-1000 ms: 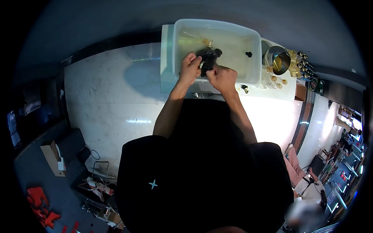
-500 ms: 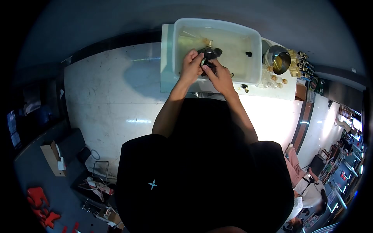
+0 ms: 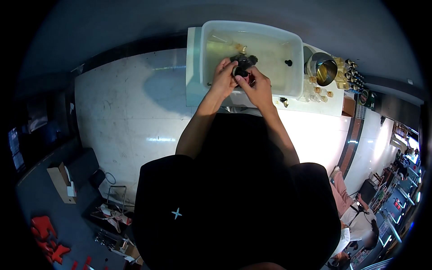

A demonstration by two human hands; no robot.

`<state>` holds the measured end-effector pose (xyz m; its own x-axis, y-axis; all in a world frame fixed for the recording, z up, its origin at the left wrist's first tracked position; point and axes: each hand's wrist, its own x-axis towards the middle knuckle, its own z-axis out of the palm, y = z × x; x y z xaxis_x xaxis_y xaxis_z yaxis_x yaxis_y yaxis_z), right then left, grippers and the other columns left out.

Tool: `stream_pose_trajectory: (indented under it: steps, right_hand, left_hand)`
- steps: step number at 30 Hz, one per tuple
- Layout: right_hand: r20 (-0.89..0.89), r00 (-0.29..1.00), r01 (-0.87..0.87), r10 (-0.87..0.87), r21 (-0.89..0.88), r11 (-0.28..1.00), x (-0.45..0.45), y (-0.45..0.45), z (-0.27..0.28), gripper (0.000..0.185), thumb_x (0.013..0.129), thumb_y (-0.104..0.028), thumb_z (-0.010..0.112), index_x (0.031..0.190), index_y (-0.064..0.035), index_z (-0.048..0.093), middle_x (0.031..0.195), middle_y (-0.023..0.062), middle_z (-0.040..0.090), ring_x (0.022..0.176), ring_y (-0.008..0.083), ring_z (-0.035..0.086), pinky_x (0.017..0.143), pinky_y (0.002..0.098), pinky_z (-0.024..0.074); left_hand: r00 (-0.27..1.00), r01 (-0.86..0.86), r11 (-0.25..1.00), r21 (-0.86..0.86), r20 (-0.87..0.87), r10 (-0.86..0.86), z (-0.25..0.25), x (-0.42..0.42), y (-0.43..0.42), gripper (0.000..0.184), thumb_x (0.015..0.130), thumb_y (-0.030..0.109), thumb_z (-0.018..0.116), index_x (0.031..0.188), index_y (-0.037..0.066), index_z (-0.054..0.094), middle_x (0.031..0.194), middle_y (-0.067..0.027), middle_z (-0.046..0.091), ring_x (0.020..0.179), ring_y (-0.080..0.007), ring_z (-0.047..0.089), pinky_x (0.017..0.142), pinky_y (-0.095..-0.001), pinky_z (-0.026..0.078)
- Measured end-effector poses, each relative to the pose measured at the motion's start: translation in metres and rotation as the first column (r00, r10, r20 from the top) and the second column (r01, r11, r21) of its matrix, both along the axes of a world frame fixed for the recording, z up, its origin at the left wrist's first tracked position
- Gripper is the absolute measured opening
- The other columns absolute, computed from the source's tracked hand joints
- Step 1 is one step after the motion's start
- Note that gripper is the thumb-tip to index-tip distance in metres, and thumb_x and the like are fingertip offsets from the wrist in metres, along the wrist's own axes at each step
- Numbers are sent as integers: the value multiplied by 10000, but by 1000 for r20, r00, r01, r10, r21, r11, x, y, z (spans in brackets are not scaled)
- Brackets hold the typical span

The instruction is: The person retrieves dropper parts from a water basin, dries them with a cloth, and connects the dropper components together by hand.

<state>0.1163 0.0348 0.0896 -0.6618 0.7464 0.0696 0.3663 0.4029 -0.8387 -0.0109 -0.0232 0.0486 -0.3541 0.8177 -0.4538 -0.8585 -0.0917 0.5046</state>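
Note:
My left hand (image 3: 223,79) is closed around a small black round part (image 3: 239,71) with a pale ring at its edge, above the near side of a white plastic tub (image 3: 302,56). Against that part, my right hand (image 3: 259,89) pinches a small reddish piece (image 3: 249,78), whose kind I cannot make out. Just beyond my fingers a dark, crumpled-looking object (image 3: 247,60) lies in the tub's cloudy liquid, beside a gold-coloured fitting (image 3: 243,49). A clear glass bottle (image 3: 219,39) lies at the far left inside, and a small black piece (image 3: 288,63) is on the right.
Right of the tub stand a metal pot (image 3: 325,69), several clear bottles (image 3: 315,95) and rows of dark-topped bottles (image 3: 351,76). Small black and gold parts (image 3: 284,102) lie on the white table (image 3: 193,67). People (image 3: 360,220) are at the lower right.
The black part has turned between my hands, and reddish material now shows by my right fingers. My right hand has rotated slightly; both hands stay over the tub.

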Motion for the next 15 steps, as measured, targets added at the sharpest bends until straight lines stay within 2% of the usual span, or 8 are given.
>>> stream_pose_trajectory:
  steps: [4, 7, 15]
  right_hand:
    - [-194, 978, 60, -71, -66, 996, -1, 0, 3, 158, 876, -132, 712, 886, -12, 609, 725, 63, 579, 590, 146, 550, 559, 280, 455]
    - [-149, 985, 79, -87, -62, 995, 2, 1, 7, 104, 879, -89, 674, 876, -13, 603, 735, 67, 576, 594, 146, 545, 560, 276, 452]
    - [-212, 975, 67, -69, -17, 998, 5, 1, 4, 64, 867, -30, 634, 845, -2, 581, 731, 79, 574, 596, 145, 531, 567, 276, 452]
  left_hand:
    - [1000, -4, 999, 42, 4, 4, -16, -8, -6, 349, 987, 113, 601, 783, 202, 333, 620, 60, 366, 390, -30, 238, 352, -225, 158]
    - [1000, -14, 998, 58, 4, 14, -17, -9, -7, 375, 987, 104, 600, 761, 201, 317, 618, 56, 368, 384, -44, 225, 356, -240, 147]
    - [1000, -17, 999, 40, -23, 18, -14, -10, -6, 387, 994, 84, 585, 753, 195, 304, 636, 50, 379, 401, -43, 167, 371, -246, 126]
